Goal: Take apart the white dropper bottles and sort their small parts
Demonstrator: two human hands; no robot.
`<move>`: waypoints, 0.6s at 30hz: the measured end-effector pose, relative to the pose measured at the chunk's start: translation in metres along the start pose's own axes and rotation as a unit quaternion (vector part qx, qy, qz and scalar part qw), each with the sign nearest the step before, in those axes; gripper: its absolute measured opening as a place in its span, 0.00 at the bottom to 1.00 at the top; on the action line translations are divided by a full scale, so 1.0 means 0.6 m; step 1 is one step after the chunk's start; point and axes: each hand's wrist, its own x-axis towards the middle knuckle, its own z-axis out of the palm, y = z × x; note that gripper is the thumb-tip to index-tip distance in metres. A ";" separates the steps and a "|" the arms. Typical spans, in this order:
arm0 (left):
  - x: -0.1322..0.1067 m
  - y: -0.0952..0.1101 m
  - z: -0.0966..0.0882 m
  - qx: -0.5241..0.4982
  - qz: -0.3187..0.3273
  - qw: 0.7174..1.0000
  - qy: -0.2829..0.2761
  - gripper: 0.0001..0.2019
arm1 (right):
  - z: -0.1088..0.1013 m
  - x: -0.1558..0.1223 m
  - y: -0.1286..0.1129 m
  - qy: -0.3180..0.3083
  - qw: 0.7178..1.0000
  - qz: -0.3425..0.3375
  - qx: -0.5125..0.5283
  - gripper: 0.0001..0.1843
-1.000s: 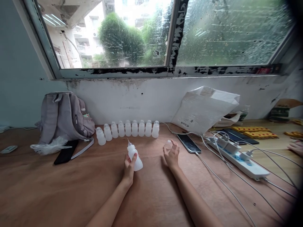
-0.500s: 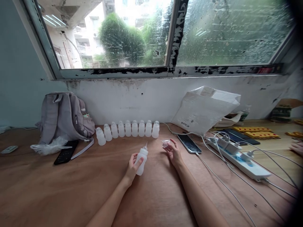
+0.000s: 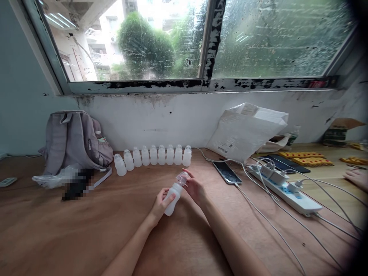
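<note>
The left hand (image 3: 161,203) is wrapped around the body of a white bottle (image 3: 172,202), thumb across its near face, holding it tilted so that its top leans away and to the right, toward the right hand (image 3: 196,188). The right hand has its fingers closed on a clear cap (image 3: 181,178) at the bottle's upper end, up and to the right of the left hand; whether the cap is fully seated cannot be told. Beyond both hands, near the wall (image 3: 155,130), a row of nine capped bottles (image 3: 153,156) stands upright on the table (image 3: 86,237), its right end lying just past the right hand's fingertips. To the right of the right hand lies a phone (image 3: 227,172) with a white cable plugged into its near end, and farther right a white power strip (image 3: 287,193) carrying several plugs. Behind the phone, beyond the right hand, a white plastic bag (image 3: 247,132) leans against the wall. Well off to the left of the left hand, and farther back, sit a grey backpack (image 3: 70,142) and a crumpled clear bag (image 3: 54,178). Far right of the right hand, another person's hand (image 3: 356,177) shows at the edge of view.
</note>
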 end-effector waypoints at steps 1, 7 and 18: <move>0.000 0.001 0.000 0.003 -0.001 1.000 0.000 0.21 | -0.001 0.000 -0.001 0.001 1.000 0.002 -0.005 0.20; -0.001 0.001 -0.001 0.021 -0.004 1.000 0.002 0.21 | 0.001 -0.004 0.000 -0.012 0.999 0.031 -0.021 0.20; -0.001 -0.010 -0.007 0.210 0.111 0.969 0.074 0.20 | 0.014 -0.005 0.008 0.006 0.999 0.015 -0.047 0.12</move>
